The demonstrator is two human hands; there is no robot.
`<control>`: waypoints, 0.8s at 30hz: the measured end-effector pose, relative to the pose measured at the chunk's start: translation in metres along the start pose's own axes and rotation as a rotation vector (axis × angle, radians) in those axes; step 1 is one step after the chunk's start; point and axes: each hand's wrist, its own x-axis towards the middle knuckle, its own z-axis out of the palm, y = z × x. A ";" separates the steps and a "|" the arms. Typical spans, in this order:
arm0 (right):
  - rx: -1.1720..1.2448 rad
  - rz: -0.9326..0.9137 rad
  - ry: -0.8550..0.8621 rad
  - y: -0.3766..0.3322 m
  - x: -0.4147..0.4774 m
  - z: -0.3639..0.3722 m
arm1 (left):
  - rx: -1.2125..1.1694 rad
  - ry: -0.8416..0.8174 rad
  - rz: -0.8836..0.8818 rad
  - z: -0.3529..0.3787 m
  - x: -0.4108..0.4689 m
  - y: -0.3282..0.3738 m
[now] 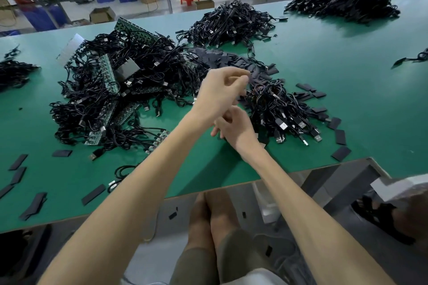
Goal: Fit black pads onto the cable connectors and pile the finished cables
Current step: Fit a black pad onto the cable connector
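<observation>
My left hand [220,92] is raised over the green table [335,81], fingers curled, thumb and forefinger pinched at the near edge of a heap of black pads [231,59]; it seems to nip one pad. My right hand [235,129] sits just below it, its fingertips hidden behind my left wrist, so what it holds is unclear. Right of both hands lies a pile of coiled black cables [284,111] with silver USB plugs pointing toward me. To the left spreads a bigger tangle of cables and green circuit boards [115,90].
Loose black pads [340,136] dot the table at right, and more lie at the front left [92,194]. Further cable heaps sit behind [231,23], far right [342,3] and far left [14,71]. The table's front edge runs above my knees; another person's sandalled foot [375,215] is at right.
</observation>
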 end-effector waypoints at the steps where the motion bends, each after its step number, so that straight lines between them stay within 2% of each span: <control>1: 0.062 -0.022 0.010 0.000 -0.001 0.001 | 0.035 0.033 0.016 -0.012 -0.004 -0.006; 3: 0.124 -0.037 0.026 0.000 -0.002 0.001 | 0.176 0.060 -0.008 -0.039 -0.011 -0.019; 5: 0.118 -0.035 0.021 0.000 -0.003 0.000 | 0.418 0.043 -0.090 -0.068 -0.020 -0.034; 8: 0.099 -0.028 0.005 -0.002 -0.004 0.001 | 0.763 -0.101 -0.332 -0.105 -0.031 -0.054; 11: 0.075 -0.027 0.005 -0.003 -0.005 0.001 | 0.927 -0.264 -0.473 -0.116 -0.040 -0.066; 14: 0.034 -0.018 -0.001 -0.004 -0.007 0.001 | 0.936 -0.250 -0.465 -0.108 -0.044 -0.074; 17: -0.010 -0.016 -0.041 -0.003 -0.009 0.001 | 0.792 -0.212 -0.426 -0.102 -0.043 -0.076; 20: -0.105 -0.086 -0.171 -0.005 -0.012 0.000 | 0.837 -0.196 -0.354 -0.096 -0.043 -0.077; 24: -0.374 -0.172 -0.407 -0.006 -0.015 0.001 | 0.953 -0.121 -0.260 -0.091 -0.046 -0.079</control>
